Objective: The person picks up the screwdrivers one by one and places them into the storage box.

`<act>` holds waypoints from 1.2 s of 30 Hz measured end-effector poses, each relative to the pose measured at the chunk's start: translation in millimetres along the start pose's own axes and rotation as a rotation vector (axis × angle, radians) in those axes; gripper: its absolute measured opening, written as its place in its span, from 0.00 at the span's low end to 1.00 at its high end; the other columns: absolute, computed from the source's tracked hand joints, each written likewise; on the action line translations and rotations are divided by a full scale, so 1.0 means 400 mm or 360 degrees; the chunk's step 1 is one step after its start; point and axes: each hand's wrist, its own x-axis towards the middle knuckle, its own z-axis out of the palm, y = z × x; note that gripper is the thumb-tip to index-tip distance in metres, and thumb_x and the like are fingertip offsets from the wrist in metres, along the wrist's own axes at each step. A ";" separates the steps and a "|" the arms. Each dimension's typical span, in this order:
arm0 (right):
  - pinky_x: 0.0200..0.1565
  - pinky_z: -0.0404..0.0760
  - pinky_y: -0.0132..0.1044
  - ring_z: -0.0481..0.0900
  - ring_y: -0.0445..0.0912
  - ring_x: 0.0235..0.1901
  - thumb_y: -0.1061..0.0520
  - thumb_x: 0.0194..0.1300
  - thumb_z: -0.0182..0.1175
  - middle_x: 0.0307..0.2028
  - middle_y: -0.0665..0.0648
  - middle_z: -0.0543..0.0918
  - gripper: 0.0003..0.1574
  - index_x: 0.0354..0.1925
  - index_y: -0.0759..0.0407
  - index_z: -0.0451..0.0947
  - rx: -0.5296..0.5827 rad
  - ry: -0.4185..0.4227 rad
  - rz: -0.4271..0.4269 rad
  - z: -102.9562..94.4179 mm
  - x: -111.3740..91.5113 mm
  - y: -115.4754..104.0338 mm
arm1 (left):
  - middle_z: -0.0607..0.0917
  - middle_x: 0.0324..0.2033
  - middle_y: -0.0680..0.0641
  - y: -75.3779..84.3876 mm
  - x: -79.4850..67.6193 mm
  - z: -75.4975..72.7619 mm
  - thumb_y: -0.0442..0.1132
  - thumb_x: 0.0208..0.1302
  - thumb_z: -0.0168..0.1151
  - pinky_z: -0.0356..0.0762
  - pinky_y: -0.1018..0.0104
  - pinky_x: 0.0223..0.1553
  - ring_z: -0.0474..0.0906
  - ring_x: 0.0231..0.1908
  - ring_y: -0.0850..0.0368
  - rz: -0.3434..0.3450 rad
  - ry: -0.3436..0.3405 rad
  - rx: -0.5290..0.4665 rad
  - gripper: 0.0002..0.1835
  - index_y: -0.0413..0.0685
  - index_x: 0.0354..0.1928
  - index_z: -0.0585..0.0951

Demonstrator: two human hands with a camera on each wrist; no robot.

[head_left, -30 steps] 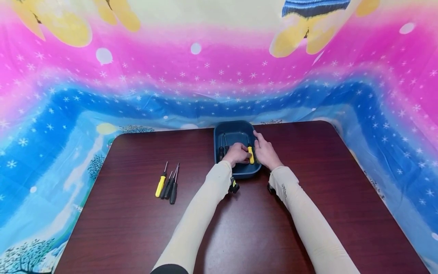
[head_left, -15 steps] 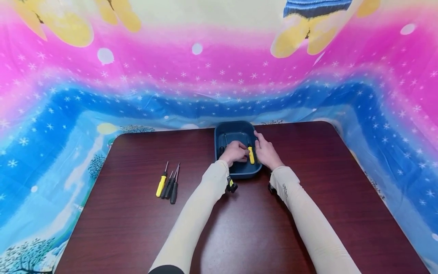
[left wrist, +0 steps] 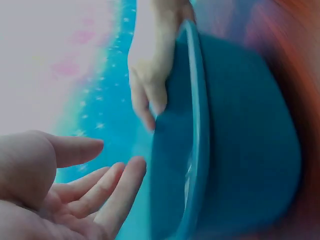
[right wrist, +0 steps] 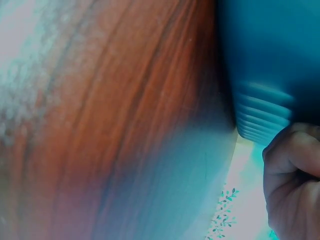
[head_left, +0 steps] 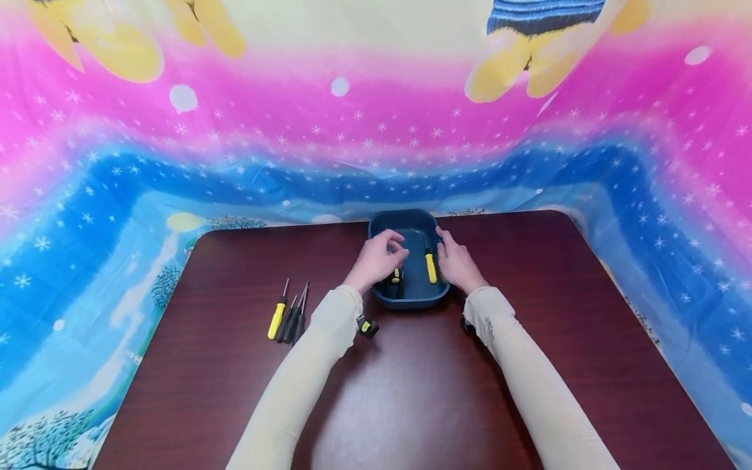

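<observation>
A dark blue plastic bin (head_left: 411,303) stands near the table's back edge. Inside, along its right wall, lies a screwdriver (head_left: 431,267) with a yellow handle. A smaller yellow-and-black piece (head_left: 396,275) shows at the left, partly behind my left hand (head_left: 378,260). That hand hovers over the bin's left rim, its fingers loosely bent and nothing between them; the left wrist view shows the same bare palm. My right hand (head_left: 458,261) holds the bin's right rim, and its curled fingers show against the outer wall in the right wrist view.
Left on the brown table (head_left: 235,391) lies a row of screwdrivers: one yellow-handled (head_left: 276,320) and several black-handled (head_left: 288,323), partly covered by my left sleeve. A patterned cloth (head_left: 329,130) hangs behind the table.
My left hand has come up out of the bin and shifted left, its fingers spreading apart. The yellow-handled screwdriver stays along the right wall, and my right hand keeps its place on the rim.
</observation>
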 end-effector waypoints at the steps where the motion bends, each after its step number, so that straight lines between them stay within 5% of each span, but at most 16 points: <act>1: 0.29 0.80 0.44 0.70 0.52 0.13 0.51 0.86 0.35 0.16 0.57 0.71 0.35 0.84 0.48 0.44 0.0004 -0.0002 -0.0001 0.000 0.000 0.000 | 0.86 0.48 0.45 -0.002 -0.011 -0.013 0.42 0.75 0.63 0.85 0.53 0.51 0.88 0.47 0.48 0.0055 0.0067 0.0086 0.18 0.48 0.62 0.78; 8: 0.28 0.79 0.44 0.69 0.52 0.13 0.51 0.86 0.35 0.15 0.56 0.69 0.35 0.84 0.47 0.43 0.0011 -0.0014 0.0003 -0.001 0.002 -0.001 | 0.85 0.49 0.45 -0.036 -0.112 -0.122 0.40 0.73 0.64 0.84 0.54 0.52 0.88 0.47 0.51 0.0285 0.0416 0.0518 0.18 0.46 0.62 0.79; 17: 0.28 0.80 0.45 0.70 0.53 0.13 0.50 0.86 0.35 0.16 0.57 0.71 0.36 0.84 0.45 0.41 0.0012 -0.0028 0.0020 0.000 0.005 0.003 | 0.86 0.49 0.39 -0.185 -0.248 -0.269 0.38 0.69 0.67 0.84 0.48 0.51 0.88 0.47 0.44 0.0178 0.0581 0.0606 0.21 0.43 0.62 0.79; 27: 0.30 0.81 0.45 0.73 0.54 0.15 0.49 0.86 0.35 0.17 0.58 0.72 0.36 0.85 0.44 0.40 0.0025 -0.0032 0.0032 -0.002 0.004 -0.003 | 0.84 0.53 0.36 -0.322 -0.373 -0.345 0.39 0.71 0.65 0.78 0.37 0.53 0.84 0.52 0.37 -0.0148 0.0510 0.0767 0.25 0.39 0.66 0.74; 36: 0.31 0.81 0.44 0.75 0.54 0.16 0.49 0.86 0.35 0.18 0.58 0.73 0.36 0.85 0.44 0.40 0.0035 -0.0043 0.0042 0.002 0.005 -0.002 | 0.84 0.51 0.34 -0.379 -0.408 -0.338 0.39 0.69 0.66 0.80 0.40 0.50 0.85 0.49 0.39 -0.0273 0.0401 0.0789 0.26 0.36 0.65 0.74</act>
